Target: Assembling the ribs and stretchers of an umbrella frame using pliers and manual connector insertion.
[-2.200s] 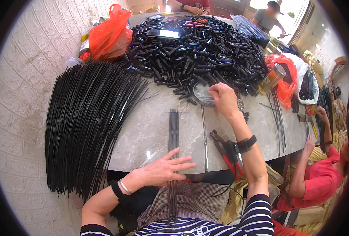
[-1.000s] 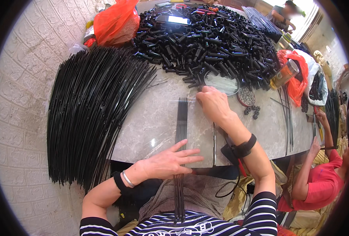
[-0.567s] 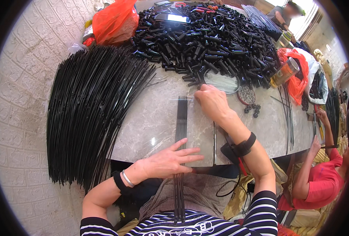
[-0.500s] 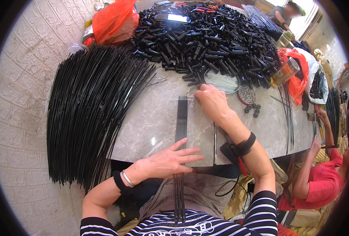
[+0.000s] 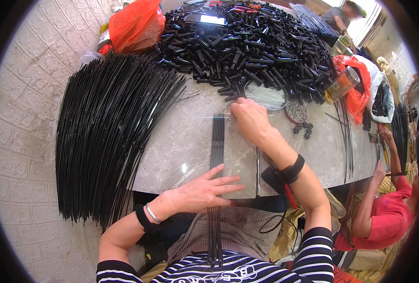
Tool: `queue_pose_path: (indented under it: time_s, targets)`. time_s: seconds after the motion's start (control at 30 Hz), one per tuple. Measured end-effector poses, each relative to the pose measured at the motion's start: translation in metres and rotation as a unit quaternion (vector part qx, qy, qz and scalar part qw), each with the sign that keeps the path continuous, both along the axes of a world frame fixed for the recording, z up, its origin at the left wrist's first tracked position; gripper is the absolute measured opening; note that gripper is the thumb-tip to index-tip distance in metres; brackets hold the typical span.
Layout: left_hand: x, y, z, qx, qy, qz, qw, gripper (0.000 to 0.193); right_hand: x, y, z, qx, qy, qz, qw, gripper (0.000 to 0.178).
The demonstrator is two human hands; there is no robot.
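Note:
A row of slim black rods (image 5: 217,141) lies side by side, running from the table over its near edge toward my lap. My left hand (image 5: 202,191) rests flat across them near the edge, fingers spread. At their far ends my right hand (image 5: 252,118) is pinched closed. A thin clear strand (image 5: 209,117) lies crosswise over the rod tips and reaches its fingertips, which partly hide its end. Just beyond that hand stands a round dish (image 5: 285,104) of similar clear strands (image 5: 265,95). Beside it is a small reddish dish of tiny pieces (image 5: 296,112).
A thick sheaf of black rods (image 5: 110,137) covers the table's left. Black tubular parts (image 5: 247,47) are heaped at the back, a phone (image 5: 207,20) on top. A jar (image 5: 342,85) and bags (image 5: 355,101) stand right. A co-worker in red (image 5: 384,214) sits at right; another person (image 5: 339,21) is at far right.
My right hand has shifted very slightly away from me and left at the rod tips, still pinched. My left hand stays spread over the rods. The whole view has moved a little.

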State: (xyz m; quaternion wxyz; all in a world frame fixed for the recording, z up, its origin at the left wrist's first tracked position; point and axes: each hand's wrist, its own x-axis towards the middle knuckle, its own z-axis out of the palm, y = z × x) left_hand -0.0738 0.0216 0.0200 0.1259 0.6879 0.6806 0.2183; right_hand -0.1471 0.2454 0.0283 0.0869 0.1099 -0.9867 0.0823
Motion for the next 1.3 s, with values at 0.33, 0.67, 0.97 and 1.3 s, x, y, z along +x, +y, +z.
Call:
queue_pose_path:
  time_s: [0.33,0.67,0.97,1.3]
  targets:
    - [-0.001,0.000,-0.006,0.017,0.014,-0.009,1.000,0.037,-0.005,-0.012,-0.004,0.042,0.026,0.021,0.999,0.010]
    - [-0.001,0.000,-0.001,0.003,0.013,-0.008,1.000,0.033,-0.004,-0.017,-0.002,0.049,0.010,0.013,0.999,0.013]
    - [-0.001,0.000,-0.001,0.007,0.012,-0.006,1.000,0.035,-0.001,-0.015,-0.003,0.054,0.017,-0.010,0.998,0.014]
    - [-0.001,0.001,-0.001,0.004,0.017,-0.009,1.000,0.033,-0.005,-0.017,-0.005,0.053,0.015,0.006,0.998,0.015]
